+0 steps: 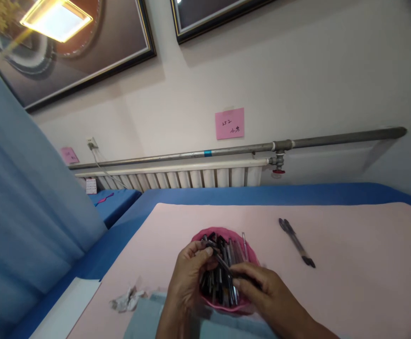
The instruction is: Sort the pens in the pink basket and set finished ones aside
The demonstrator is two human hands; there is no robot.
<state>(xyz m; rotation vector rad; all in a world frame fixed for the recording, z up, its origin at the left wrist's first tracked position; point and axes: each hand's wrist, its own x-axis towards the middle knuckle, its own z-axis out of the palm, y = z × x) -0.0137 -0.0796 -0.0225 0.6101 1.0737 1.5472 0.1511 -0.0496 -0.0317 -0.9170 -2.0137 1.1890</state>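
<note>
Pens [223, 273] crowd the pink bowl [251, 256]; both hands, left hand [187, 278] and right hand [265, 292], pinch them, a loose pen [296, 242] lying apart on the pink bench [350, 282] below a radiator [191, 179].

You're working in soft, even room light; a ceiling lamp glares off the framed picture [60, 42] at eleven o'clock. Your hands blur slightly with motion, the pipe [226, 149] bows with wide-angle distortion, and the corners darken, especially at five o'clock.

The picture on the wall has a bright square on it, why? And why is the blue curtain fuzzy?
Head view: the bright square is a ceiling lamp's reflection in the framed picture; the blue curtain smears at the frame's edge, and the pipe bows from lens distortion.
</note>
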